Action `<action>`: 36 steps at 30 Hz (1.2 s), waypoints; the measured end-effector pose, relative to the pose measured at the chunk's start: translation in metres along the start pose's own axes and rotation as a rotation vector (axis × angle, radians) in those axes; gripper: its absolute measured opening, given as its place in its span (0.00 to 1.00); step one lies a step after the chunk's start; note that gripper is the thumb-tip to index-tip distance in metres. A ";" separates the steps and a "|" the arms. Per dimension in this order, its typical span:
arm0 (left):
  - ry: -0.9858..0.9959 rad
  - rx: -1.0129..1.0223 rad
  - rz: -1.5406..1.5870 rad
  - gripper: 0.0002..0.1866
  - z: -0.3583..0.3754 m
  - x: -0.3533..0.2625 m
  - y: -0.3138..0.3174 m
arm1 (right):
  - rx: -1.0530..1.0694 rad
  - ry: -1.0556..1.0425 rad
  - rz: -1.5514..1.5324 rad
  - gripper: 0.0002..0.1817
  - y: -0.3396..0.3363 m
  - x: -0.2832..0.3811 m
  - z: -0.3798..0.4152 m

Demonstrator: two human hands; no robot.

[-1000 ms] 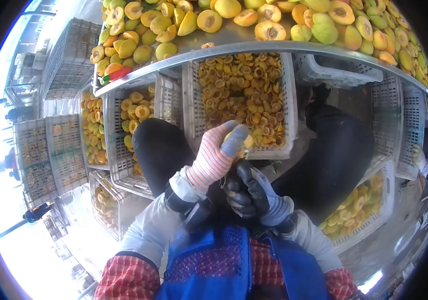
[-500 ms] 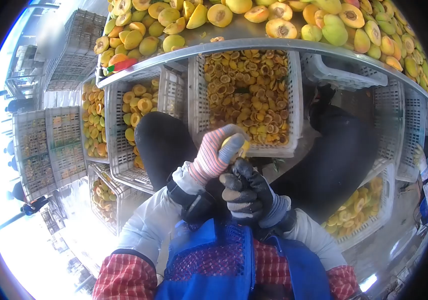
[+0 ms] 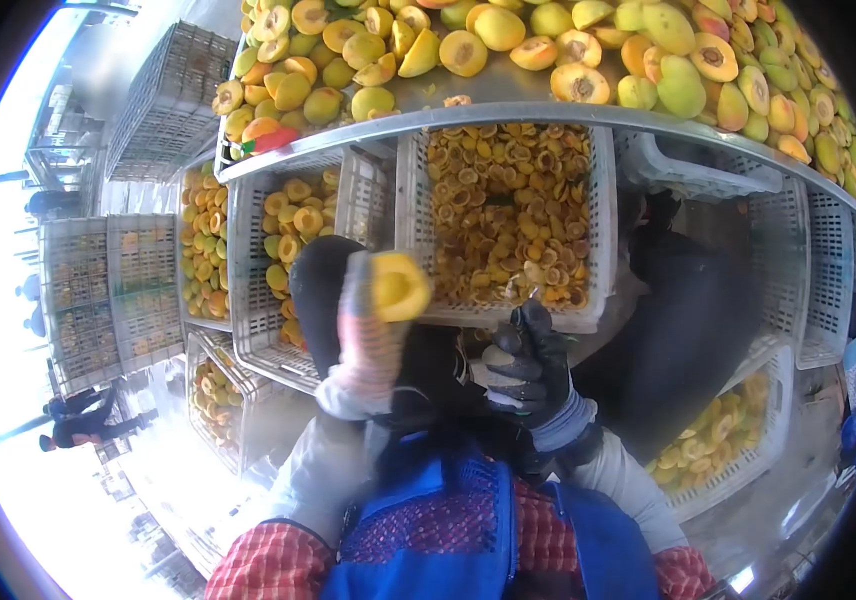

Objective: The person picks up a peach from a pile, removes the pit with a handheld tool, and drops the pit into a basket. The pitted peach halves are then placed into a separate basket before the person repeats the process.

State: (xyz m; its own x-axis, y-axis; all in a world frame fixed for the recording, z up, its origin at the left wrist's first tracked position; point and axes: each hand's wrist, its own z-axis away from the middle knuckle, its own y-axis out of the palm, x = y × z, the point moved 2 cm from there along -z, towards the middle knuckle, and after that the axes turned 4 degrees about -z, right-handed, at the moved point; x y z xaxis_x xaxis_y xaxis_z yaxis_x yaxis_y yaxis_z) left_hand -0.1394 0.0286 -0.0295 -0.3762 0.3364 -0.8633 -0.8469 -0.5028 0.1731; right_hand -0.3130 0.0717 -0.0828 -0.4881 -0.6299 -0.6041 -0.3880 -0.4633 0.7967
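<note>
My left hand (image 3: 368, 345), in a striped knit glove, is blurred by motion and grips a yellow peach half (image 3: 400, 287) with its hollow face showing. It is over my left knee, near the crate of peach halves (image 3: 236, 275). My right hand (image 3: 533, 368), in a dark coated glove, is closed around a small tool whose thin metal tip (image 3: 534, 294) sticks up past the thumb. The tool's handle is hidden in the fist. In front of this hand stands a white crate (image 3: 603, 250) full of cut-out peach pieces (image 3: 508, 210) with round hollows.
A metal table (image 3: 508, 85) heaped with halved peaches (image 3: 683, 85) spans the top, its rim (image 3: 428, 120) above the crates. More crates (image 3: 128, 295) are stacked at the left. Another crate (image 3: 783, 420) of peach halves stands at the right. A distant person (image 3: 78, 425) shows at far left.
My hands have come apart. The left has swung left with the peach half, turning its hollow face into view. The right has shifted slightly right, and the tool's tip now shows.
</note>
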 end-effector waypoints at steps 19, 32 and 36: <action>0.185 0.016 -2.137 0.35 -0.216 -0.122 0.113 | -0.614 -0.364 0.485 0.24 -0.005 0.025 -0.004; -0.118 0.614 -0.147 0.35 -0.032 -0.013 0.072 | -0.401 -0.419 0.932 0.22 0.022 0.014 -0.013; -0.057 0.469 -0.052 0.31 -0.013 0.008 0.084 | -0.480 -0.720 1.699 0.18 0.014 0.005 -0.018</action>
State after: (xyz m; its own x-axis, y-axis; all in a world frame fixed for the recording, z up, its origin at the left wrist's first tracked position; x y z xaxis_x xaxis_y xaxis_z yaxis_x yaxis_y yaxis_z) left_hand -0.2089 -0.0215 -0.0276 -0.3378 0.4015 -0.8513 -0.9385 -0.0746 0.3372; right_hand -0.3072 0.0511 -0.0740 -0.3016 -0.2574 0.9180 0.9388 0.0882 0.3331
